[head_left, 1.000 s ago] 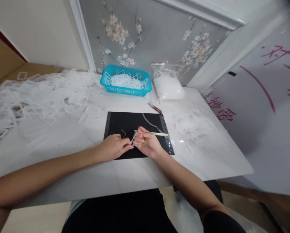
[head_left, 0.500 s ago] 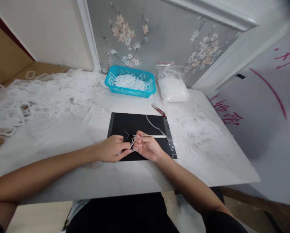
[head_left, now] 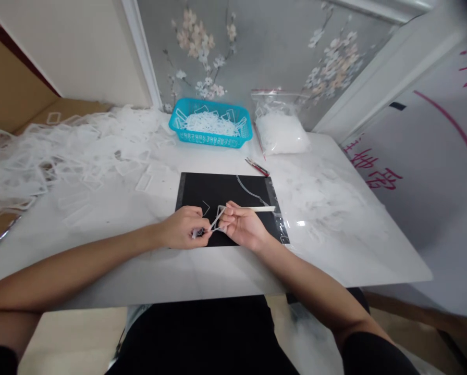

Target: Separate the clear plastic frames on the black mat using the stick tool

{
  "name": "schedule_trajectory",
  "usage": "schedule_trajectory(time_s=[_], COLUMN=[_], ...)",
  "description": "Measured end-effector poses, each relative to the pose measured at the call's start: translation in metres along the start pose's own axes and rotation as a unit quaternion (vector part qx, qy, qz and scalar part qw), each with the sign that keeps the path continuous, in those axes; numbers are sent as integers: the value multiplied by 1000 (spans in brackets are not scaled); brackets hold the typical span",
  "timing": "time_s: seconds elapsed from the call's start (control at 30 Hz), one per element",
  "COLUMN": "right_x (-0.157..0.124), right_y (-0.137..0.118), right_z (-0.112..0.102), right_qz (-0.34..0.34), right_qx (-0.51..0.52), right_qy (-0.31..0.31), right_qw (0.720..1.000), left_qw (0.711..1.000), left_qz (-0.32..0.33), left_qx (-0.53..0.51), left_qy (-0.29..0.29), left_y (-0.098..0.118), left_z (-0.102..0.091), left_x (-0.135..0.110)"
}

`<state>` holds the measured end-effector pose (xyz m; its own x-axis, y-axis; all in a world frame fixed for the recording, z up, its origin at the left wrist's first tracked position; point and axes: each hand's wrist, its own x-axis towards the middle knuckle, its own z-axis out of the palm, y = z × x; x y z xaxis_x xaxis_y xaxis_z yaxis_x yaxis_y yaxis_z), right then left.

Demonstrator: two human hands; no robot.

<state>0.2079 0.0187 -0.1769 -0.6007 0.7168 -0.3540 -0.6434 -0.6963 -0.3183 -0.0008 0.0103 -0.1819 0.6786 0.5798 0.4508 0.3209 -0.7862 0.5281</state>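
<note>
Over a black mat [head_left: 196,182], my left hand [head_left: 186,227] is closed and pinches one end of a thin white plastic frame [head_left: 217,217]. A whitish translucent bit sticks out below its fingers. My right hand [head_left: 244,227], palm up with curled fingers, meets the other side of the frame. A slim white stick [head_left: 262,209] lies in its grip, its flat end pointing right; the other end is hidden by the fingers. On the mat are a small thin angled piece [head_left: 206,207] and a curved clear strip [head_left: 251,193].
A blue basket [head_left: 213,139] of white frames stands at the back, beside a clear bag [head_left: 282,133] of white pieces. Red-handled tweezers or snips [head_left: 258,167] lie behind the mat. Loose frames [head_left: 81,146] are heaped left; translucent pieces [head_left: 315,195] spread right.
The view has shifted, so the table sits slightly higher. My hands have drawn a little apart, and more of the white frame shows between them.
</note>
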Motion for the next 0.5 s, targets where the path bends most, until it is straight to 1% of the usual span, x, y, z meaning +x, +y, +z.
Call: schedule_trajectory(time_s=[0.1,0.2,0.37,0.43,0.5], right_x=[0,-1,-2,-2,-1], right_y=[0,-5,-13,-15,-17], right_z=[-1,-3,-3,-2,-3], right_qz=[-11,-21,-42,-49,-66], right_qx=[-5,1,12,14,18], right_qy=[10,20,37,40,46], right_qw=[1000,1000,998,998,997], left_qw=[999,995,992,990,990], left_qz=[-10,-26,-31,-24,-11], left_qx=[-43,-78,-69,-65,-57], left_qy=[18,51,99,120,126], left_y=[2,6,10,10,11], left_z=[3,5,4,3,2], left_x=[3,4,3,2,3])
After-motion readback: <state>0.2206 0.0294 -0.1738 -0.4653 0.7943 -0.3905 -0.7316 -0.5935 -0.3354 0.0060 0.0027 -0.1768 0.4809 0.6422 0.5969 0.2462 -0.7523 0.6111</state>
